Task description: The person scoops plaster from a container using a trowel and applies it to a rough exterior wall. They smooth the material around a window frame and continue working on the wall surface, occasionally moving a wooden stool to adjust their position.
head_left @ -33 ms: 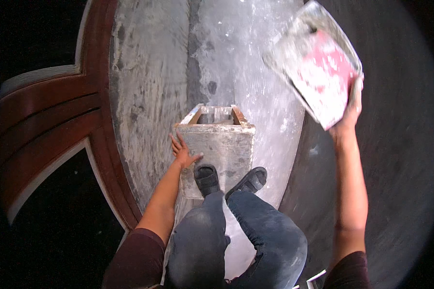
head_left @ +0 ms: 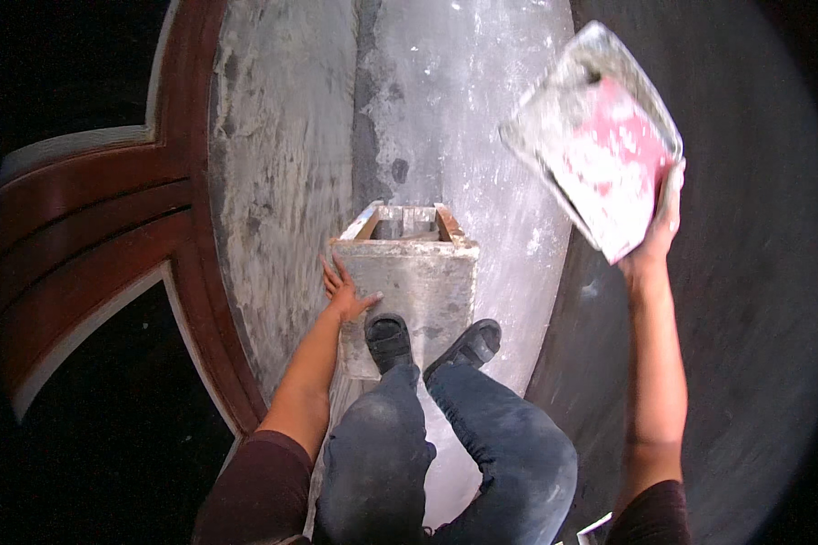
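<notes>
Your left hand [head_left: 344,295] lies spread along the left edge of the scuffed wooden stool [head_left: 427,286], beside your black sandals [head_left: 389,340]; your right hand [head_left: 661,227] clasps the white-smeared pink tray [head_left: 623,136] by its edge, out to your right.
</notes>
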### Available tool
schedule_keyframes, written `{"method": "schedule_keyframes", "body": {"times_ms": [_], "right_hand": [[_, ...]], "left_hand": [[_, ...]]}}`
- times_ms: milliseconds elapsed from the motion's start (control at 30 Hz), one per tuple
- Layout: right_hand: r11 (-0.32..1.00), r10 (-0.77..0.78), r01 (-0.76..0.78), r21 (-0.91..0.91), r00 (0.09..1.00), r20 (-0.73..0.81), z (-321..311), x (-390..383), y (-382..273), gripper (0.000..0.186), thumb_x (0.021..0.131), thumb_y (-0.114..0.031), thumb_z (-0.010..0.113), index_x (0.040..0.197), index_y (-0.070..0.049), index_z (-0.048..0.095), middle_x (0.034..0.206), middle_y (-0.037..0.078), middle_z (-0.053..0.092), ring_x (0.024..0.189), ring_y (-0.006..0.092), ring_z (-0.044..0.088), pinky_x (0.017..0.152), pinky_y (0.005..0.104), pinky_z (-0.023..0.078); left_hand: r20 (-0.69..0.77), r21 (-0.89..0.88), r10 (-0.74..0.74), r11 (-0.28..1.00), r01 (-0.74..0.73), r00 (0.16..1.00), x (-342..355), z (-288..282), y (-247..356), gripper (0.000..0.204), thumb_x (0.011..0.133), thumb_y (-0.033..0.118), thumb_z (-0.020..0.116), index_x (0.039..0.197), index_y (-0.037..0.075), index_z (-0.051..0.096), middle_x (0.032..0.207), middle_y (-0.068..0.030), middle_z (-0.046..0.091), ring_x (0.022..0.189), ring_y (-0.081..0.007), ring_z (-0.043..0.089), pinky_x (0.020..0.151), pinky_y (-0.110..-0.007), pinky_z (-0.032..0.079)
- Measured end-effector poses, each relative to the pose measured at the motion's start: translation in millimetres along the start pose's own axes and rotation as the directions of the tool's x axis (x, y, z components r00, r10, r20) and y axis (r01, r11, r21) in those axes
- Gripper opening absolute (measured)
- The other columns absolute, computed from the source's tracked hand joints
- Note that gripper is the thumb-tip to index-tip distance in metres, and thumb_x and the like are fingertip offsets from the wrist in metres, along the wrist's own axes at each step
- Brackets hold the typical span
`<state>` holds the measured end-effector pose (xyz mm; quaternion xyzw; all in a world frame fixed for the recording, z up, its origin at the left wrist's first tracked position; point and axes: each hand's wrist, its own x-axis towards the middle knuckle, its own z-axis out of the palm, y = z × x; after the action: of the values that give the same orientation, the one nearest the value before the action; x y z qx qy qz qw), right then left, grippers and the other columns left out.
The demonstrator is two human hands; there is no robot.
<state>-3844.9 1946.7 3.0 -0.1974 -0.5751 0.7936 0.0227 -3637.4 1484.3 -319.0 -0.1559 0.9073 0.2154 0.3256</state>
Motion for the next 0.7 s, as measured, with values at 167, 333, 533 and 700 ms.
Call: {"method": "schedule_keyframes", "body": {"times_ms": [167,333,533,700], "right_hand": [[0.995,0.085,-0.091,-0.038,0.986,-0.147,-44.3,-81.2,-38.9,0.096,0.094,-0.069,0.057,0.158,-0.004,0.028,0.158,0.019,0.037,0.141,0.0327,0.044,0.113,0.049,0.044],[0.983,0.185,-0.183,0.025,0.973,-0.139,-47.1,-165.5,-129.3,0.079,0.098,-0.061,0.057,0.147,-0.001,0.046,0.141,0.015,0.057,0.126,0.027,0.058,0.109,0.0429,0.045],[0.927,0.373,-0.373,0.042,0.928,0.014,71.6,-219.8,-329.2,0.059,0.095,-0.048,0.067,0.133,-0.005,0.055,0.118,0.011,0.068,0.101,0.024,0.069,0.092,0.0406,0.057],[0.929,0.367,-0.366,-0.057,0.887,0.281,118.6,-210.0,-407.5,0.053,0.097,-0.044,0.065,0.132,-0.004,0.059,0.119,0.009,0.068,0.107,0.0231,0.066,0.096,0.0393,0.052]], "left_hand": [[0.312,0.157,-0.2,0.975,0.158,0.929,-11.1,-61.2,47.1,0.158,0.065,0.081,0.076,0.154,0.014,-0.035,0.165,-0.0309,-0.021,0.154,-0.0514,-0.002,0.124,-0.06,0.013],[0.227,-0.358,0.03,0.932,0.055,0.973,-118.1,-108.6,70.6,0.108,0.087,0.077,0.058,0.161,0.004,0.027,0.164,-0.0248,0.028,0.153,-0.0379,0.027,0.124,-0.045,0.025],[0.531,-0.747,0.028,0.486,0.453,0.847,-291.6,-283.7,160.6,0.08,0.103,0.064,0.042,0.164,0.016,0.021,0.163,-0.0106,0.038,0.14,-0.0315,0.048,0.115,-0.053,0.037],[0.378,-0.875,0.508,-0.077,0.477,0.774,-416.5,-433.9,304.7,0.092,0.092,0.077,0.049,0.16,0.018,0.032,0.161,-0.0096,0.04,0.144,-0.0297,0.044,0.117,-0.057,0.034]]}}
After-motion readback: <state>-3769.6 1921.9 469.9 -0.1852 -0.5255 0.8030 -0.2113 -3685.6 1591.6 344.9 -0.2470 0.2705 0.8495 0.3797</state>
